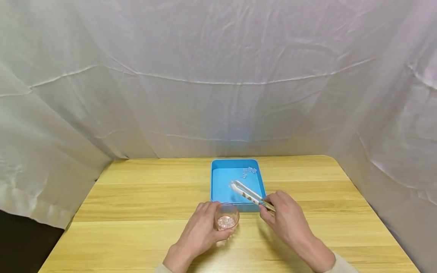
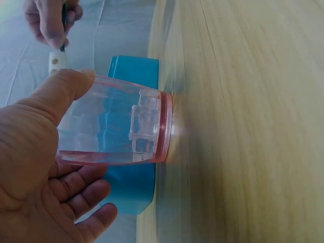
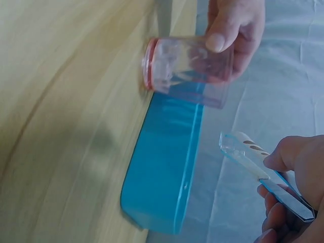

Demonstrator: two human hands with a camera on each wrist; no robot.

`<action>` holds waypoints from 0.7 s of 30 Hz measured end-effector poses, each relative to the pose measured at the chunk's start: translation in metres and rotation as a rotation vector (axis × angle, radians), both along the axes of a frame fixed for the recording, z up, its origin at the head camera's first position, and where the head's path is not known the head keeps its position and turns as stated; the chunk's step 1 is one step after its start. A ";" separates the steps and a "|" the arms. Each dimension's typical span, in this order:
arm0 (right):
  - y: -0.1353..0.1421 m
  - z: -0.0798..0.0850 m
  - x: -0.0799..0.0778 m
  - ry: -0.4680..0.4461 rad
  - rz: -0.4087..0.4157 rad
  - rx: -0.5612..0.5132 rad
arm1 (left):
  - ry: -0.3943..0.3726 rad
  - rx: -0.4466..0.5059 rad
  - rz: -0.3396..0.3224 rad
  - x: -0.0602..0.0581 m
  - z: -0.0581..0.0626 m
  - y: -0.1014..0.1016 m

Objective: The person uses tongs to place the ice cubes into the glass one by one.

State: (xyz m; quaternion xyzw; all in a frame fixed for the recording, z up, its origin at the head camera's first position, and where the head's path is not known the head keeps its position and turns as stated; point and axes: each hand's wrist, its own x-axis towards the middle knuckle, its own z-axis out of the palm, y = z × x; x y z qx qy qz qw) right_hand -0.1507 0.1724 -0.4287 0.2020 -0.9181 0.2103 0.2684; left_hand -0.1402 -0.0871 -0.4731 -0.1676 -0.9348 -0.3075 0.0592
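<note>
My left hand (image 1: pixel 202 226) holds a clear pink-tinted cup (image 2: pixel 114 124) near its rim, thumb on one side. Clear cubes (image 2: pixel 144 124) lie at the bottom of the cup, whose base is on or just above the table. My right hand (image 1: pixel 286 218) grips a pair of tongs (image 1: pixel 249 193) with white, brown-spotted tips, pinched between thumb and fingers. Between the tips is a clear piece (image 3: pixel 227 143), apparently another cube. The tips hang over a blue tray (image 1: pixel 221 191), where several clear cubes (image 1: pixel 249 171) sit in the far right corner.
The wooden table (image 1: pixel 143 212) carries the tray just beyond the cup. Pale grey curtain cloth (image 1: pixel 218 110) hangs behind the table and along both sides.
</note>
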 end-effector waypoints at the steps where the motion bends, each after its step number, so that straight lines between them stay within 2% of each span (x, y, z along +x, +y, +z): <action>1: 0.000 0.001 0.002 0.005 0.003 -0.003 | -0.002 -0.001 0.001 0.000 0.000 0.000; 6: 0.000 0.003 0.016 -0.002 0.026 -0.025 | 0.000 -0.009 0.001 0.000 0.000 0.000; 10: -0.001 0.001 0.023 0.050 0.071 -0.033 | 0.002 -0.006 0.000 0.000 0.000 0.000; 16: 0.000 -0.008 0.028 0.146 0.159 -0.039 | 0.001 -0.009 0.002 0.000 0.000 0.000; 21: 0.001 -0.017 0.032 0.152 0.215 -0.047 | 0.007 -0.008 0.001 0.000 0.000 0.000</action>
